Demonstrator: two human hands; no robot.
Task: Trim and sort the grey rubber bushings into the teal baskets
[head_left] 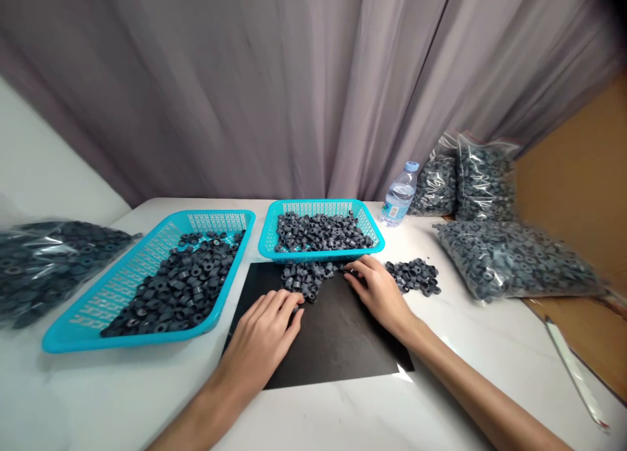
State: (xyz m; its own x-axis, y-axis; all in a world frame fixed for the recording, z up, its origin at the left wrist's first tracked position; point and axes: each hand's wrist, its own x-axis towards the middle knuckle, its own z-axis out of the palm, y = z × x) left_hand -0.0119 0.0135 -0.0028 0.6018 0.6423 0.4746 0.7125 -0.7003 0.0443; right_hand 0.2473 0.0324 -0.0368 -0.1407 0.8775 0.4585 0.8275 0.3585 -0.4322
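My left hand (267, 327) rests on the black mat (337, 340), thumb and index finger closed around a small dark grey ring-shaped piece, mostly hidden. Right beside its fingertips lies a pile of these rings (304, 278), at the mat's far edge. My right hand (375, 287) is at the upper right of the mat, fingers curled over one or more dark rings; the fingers hide most of what they touch. Another heap of rings (416, 276) lies on the table just right of that hand. Behind the pile stands a blue basket (272, 247) holding many rings.
A larger blue basket (132, 340) of rings stands at left, beside a clear bag of rings (53, 261). To the right are a filled bag (519, 261), upright bags (484, 180), a water bottle (399, 196) and a white-handled, knife-like tool (578, 376). A grey curtain (245, 91) hangs behind.
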